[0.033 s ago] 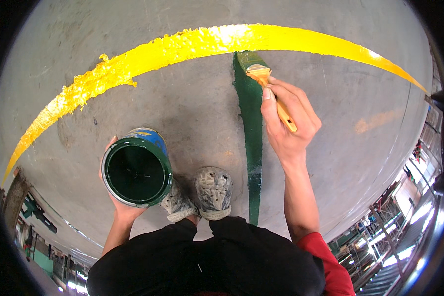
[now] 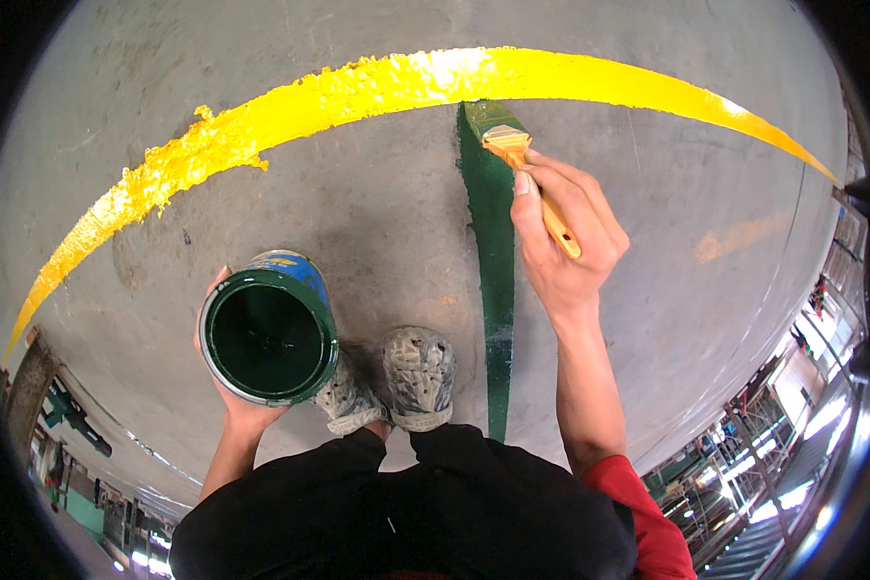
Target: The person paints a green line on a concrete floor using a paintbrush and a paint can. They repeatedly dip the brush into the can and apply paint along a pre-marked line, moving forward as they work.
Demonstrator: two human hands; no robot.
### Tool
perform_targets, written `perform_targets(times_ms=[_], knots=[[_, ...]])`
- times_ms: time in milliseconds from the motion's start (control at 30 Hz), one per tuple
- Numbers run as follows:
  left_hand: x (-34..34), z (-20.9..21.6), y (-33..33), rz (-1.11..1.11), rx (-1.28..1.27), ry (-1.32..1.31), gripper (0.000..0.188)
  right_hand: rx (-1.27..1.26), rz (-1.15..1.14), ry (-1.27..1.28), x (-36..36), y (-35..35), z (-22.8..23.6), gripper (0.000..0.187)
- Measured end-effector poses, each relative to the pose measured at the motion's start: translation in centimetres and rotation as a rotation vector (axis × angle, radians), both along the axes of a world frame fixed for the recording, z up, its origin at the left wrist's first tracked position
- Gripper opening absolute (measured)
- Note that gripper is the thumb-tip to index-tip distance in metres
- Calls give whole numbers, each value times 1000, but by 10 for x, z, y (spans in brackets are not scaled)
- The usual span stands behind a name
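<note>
My left hand [image 2: 230, 398] is wrapped round a paint can [image 2: 300, 269] with a blue label, its open mouth facing up. Dark green paint [image 2: 266, 338] fills part of the can. In my right hand [image 2: 580, 237] is a paintbrush [image 2: 558, 229] with a yellow handle, pinched near its ferrule between thumb and fingers. Its green-coated bristles touch the far end of a dark green stripe [image 2: 493, 251] on the grey surface. That end meets the lower edge of a glossy yellow band [image 2: 551, 74], which curves across the whole view.
My feet, in patterned clogs [image 2: 419, 377], stand on the grey surface [image 2: 377, 222], left of the green stripe. The yellow band has rough, lumpy edges on its left part. A faint orange smudge [image 2: 739, 238] lies to the right. Metal framework [image 2: 768, 464] shows beyond the lower right edge.
</note>
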State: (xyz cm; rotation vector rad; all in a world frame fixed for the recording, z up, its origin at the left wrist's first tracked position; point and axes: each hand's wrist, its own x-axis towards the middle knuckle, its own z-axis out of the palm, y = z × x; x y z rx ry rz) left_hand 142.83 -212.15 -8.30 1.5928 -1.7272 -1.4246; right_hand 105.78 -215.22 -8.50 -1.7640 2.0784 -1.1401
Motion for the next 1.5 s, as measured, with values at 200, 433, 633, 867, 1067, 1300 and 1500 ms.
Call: perform_targets(times_ms=[200, 433, 633, 867, 1067, 1300, 1500], knots=[[3, 0, -3, -28, 5, 5, 130, 3, 16, 5, 5, -3, -13, 15], [4, -1, -3, -2, -28, -1, 130, 277, -4, -70, 2, -4, 30, 12], [2, -1, -5, -1, -48, 42, 130, 77, 30, -56, 1, -13, 8, 9], [5, -3, -5, -10, -44, 21, 130, 389, 49, -89, -4, 10, 40, 12], [6, -5, -3, 1, -43, 23, 130, 167, 47, -81, -2, -2, 10, 7], [6, 28, -22, -13, -56, -39, 130, 627, 70, -112, -7, 59, 82, 6], [12, 221, -59, -139, -190, -85, 131, 281, -259, -138, -17, 89, 308, 16]])
